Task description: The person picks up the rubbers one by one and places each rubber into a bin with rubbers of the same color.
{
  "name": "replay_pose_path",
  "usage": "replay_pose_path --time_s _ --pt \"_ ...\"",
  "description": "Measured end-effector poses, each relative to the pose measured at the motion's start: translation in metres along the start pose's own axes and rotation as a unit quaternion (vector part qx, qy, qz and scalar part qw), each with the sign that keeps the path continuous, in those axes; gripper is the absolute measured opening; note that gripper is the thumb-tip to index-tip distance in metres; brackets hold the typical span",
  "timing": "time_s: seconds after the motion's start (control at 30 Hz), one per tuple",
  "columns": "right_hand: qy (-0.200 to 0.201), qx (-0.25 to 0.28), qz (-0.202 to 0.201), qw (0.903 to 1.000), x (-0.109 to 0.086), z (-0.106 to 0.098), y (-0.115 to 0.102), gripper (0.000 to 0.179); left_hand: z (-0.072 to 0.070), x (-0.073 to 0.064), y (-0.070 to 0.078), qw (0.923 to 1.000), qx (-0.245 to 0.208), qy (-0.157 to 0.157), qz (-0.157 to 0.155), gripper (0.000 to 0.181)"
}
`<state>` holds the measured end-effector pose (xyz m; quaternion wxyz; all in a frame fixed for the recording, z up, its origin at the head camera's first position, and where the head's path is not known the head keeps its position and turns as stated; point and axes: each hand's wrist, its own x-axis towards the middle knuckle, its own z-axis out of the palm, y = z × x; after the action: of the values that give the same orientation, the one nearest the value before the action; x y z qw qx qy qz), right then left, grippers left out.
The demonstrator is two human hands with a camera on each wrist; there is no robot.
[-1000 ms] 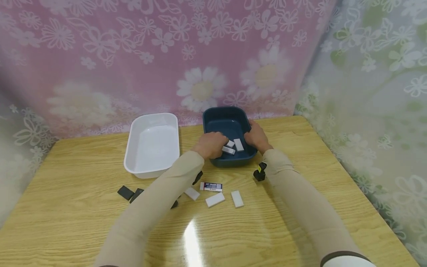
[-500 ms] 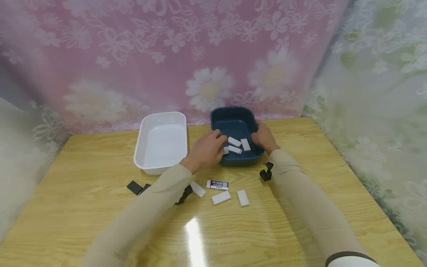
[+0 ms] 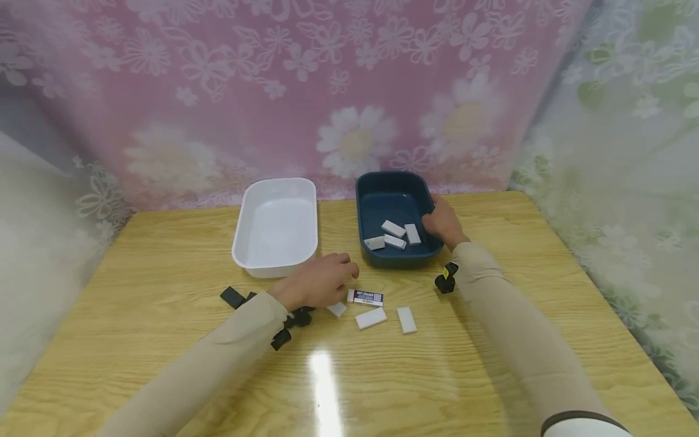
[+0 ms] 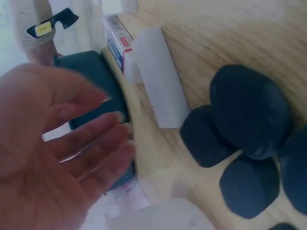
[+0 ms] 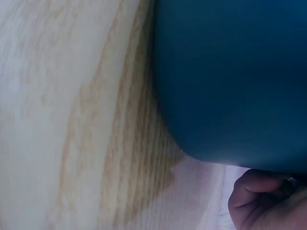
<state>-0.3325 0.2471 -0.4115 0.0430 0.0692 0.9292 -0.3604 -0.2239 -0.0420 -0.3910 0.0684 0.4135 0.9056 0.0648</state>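
My left hand [image 3: 319, 280], fingers loosely bent and holding nothing, hovers low over the table beside a white eraser [image 3: 337, 308] that it partly covers. In the left wrist view that bare eraser [image 4: 160, 79] lies past the fingertips, next to dark rounded blocks [image 4: 249, 110]. A sleeved eraser [image 3: 366, 297] and two more white erasers [image 3: 371, 318] [image 3: 406, 320] lie just to the right. With my right hand [image 3: 443, 222] I grip the right rim of a dark blue bin [image 3: 401, 261]. Several white erasers [image 3: 394, 229] rest inside it.
A white bin [image 3: 275, 267] stands left of the blue one, near the flowered cloth [image 3: 355, 91] at the back. Black blocks [image 3: 232, 297] lie in front of it, partly behind my left wrist. The wooden table [image 3: 415, 382] runs toward me.
My left hand has come out of the blue bin, moving left and toward me to the table erasers. An eraser it covered in the bin now shows. My right hand keeps its grip.
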Motion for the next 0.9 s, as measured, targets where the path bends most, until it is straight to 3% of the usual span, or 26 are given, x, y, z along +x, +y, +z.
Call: replay_pose_path --time_s 0.1,0.27,0.53,0.9 --pt "-0.002 -0.002 0.002 1.0000 0.001 -0.001 -0.001 0.066 0.000 -0.006 0.002 0.9996 0.004 -0.026 0.007 0.034" --pt "-0.007 -0.007 0.003 0.9999 0.001 0.000 0.000 0.068 0.001 -0.018 0.003 0.9979 0.003 -0.064 -0.008 0.039" --pt "-0.009 -0.015 0.004 0.9998 0.001 -0.001 0.002 0.068 0.010 -0.027 0.000 0.9993 -0.001 -0.032 0.019 0.024" --pt "-0.008 -0.024 0.007 0.9997 0.002 0.000 0.001 0.067 0.013 -0.027 -0.001 0.9984 0.022 -0.040 0.033 0.022"
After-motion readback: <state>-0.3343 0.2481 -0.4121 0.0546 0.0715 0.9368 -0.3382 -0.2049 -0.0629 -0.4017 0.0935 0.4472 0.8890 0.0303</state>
